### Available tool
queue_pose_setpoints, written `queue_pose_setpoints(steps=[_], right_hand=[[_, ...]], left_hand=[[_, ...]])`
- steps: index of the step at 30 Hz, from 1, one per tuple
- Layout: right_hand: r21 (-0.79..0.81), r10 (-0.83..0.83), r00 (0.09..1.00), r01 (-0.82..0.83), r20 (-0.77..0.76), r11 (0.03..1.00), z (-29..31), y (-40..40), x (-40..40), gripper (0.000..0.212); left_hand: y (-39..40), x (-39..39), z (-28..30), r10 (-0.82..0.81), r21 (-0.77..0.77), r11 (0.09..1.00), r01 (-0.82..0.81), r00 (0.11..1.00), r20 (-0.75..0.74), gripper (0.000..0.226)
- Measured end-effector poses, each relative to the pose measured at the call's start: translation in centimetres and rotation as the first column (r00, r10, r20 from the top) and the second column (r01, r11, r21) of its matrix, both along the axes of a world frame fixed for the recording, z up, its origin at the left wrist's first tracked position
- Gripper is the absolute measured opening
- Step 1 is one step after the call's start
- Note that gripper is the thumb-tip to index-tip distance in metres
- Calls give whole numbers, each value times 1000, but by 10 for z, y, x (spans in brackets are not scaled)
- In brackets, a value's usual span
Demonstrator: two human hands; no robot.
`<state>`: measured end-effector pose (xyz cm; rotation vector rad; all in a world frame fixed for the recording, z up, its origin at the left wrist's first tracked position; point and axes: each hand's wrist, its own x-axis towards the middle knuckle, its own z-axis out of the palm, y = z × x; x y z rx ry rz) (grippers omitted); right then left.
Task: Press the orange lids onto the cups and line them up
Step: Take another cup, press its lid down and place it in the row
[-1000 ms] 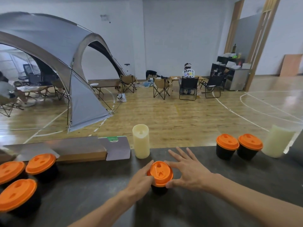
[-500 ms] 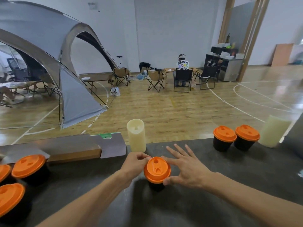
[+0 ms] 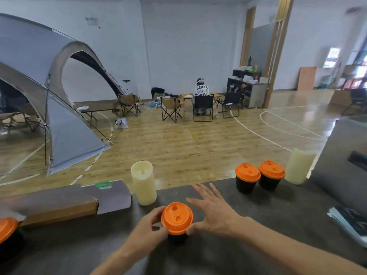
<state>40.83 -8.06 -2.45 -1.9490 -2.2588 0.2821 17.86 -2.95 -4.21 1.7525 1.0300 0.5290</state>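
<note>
Lower centre: left hand (image 3: 148, 227) pinching orange lid (image 3: 176, 218) rim on black cup (image 3: 177, 238); right hand (image 3: 214, 213) spread flat, thumb touching lid edge.

I can see only part of the orange lid (image 3: 7, 228) at the surface's left edge, where the frame cuts it. The near cup (image 3: 177, 238) is mostly hidden under its lid and behind my left hand (image 3: 148, 228). The booklets (image 3: 351, 221) at the right edge are cropped and blurred.
</note>
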Motion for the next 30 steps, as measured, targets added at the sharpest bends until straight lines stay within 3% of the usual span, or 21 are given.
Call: queue_pose_setpoints(steps=[3,10,19,30], right_hand=[[-24,27,999,-28,-24,999,5,4,24,90],[36,-5,981,-2,193,999,44,33,108,87],[-63,-100,961,120,258,991,45,71,178,89],[-108,-73,960,106,271,988,27,80,199,88]], left_hand=[[3,20,0,-111,129,983,128,985,-130,70],[41,109,18,-153,316,934,165,986,-61,68],[81,193,21,-148,266,946,186,976,-158,67],[88,208,14,-194,204,948,242,954,-230,59]])
